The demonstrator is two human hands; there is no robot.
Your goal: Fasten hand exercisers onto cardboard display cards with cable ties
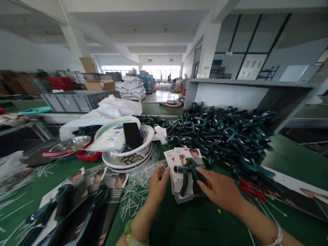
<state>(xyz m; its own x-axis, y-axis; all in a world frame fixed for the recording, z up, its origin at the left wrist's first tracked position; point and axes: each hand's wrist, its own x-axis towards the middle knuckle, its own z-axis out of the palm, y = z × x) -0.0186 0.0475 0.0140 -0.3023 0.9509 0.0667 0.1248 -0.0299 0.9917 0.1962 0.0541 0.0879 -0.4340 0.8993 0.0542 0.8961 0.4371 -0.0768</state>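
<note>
A green pruner-like tool [188,172] with dark grips lies over a stack of printed cards [176,184] in the middle of the green table. My right hand [220,188] has its fingers wrapped round one of the tool's handles from the right. At the left edge of the cards is my left hand [159,182], thumb and index finger apart, with nothing visible between them. White plastic ties [138,186] are strewn left of that hand. Several carded tools [89,201] lie at the lower left.
A large heap of green tools [225,136] spills from a grey bin [289,99] at the right. Red-handled scissors [252,191] lie below it. Stacked white trays [128,164] hold metal parts and a phone [132,136]. Left stand a red tray [88,155] and a metal dish [74,145].
</note>
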